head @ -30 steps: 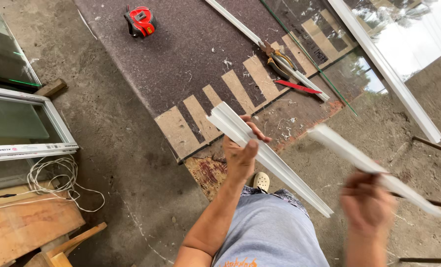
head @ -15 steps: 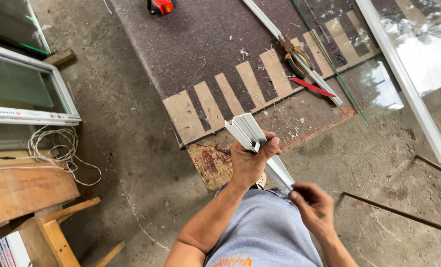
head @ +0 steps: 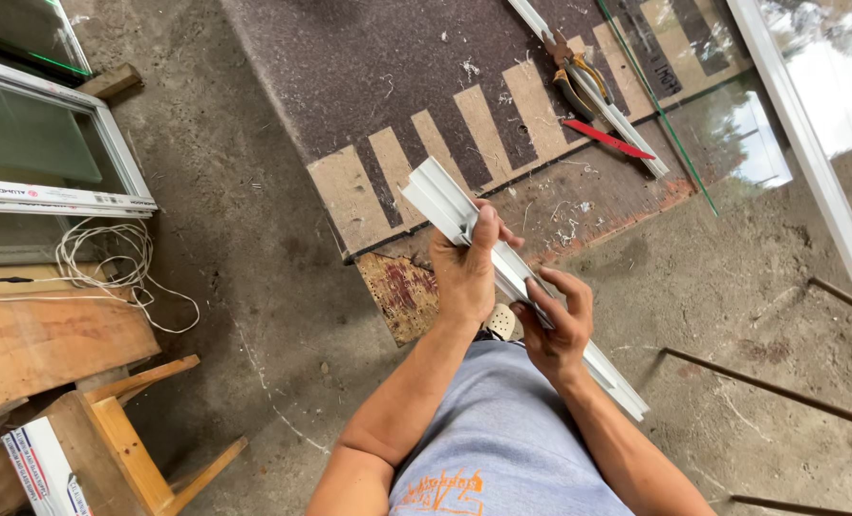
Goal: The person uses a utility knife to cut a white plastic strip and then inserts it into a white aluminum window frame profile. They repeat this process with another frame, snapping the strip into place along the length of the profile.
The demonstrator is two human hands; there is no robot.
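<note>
Rough grey concrete floor (head: 254,248) is filling most of the view, and a dark board (head: 388,86) with pale wooden strips is lying on it ahead of the person. Both hands are holding white aluminium profile strips (head: 445,196), which are running slanted from upper left to lower right, just above the person's knees. The left hand (head: 464,272) is closing around the strips near their upper end, thumb pressing on top. The right hand (head: 555,320) is gripping the same strips lower down, fingers curled over them, and the lower end is sticking out past the grey shirt (head: 502,430).

On the board, pliers (head: 574,81) and a red flat tool (head: 607,139) are lying beside another white profile (head: 627,129). A glass pane (head: 722,124) is lying to the right of them, with a long white frame bar (head: 808,153) along its far side. To the left, a window frame with glass (head: 53,162) is resting on the floor, a coil of white cable (head: 111,268) just below it, and wooden planks (head: 53,349) with a wooden stand (head: 139,449) near the lower left corner. Thin metal rods (head: 760,387) are lying on the right.

Open floor is staying between the board and the planks
</note>
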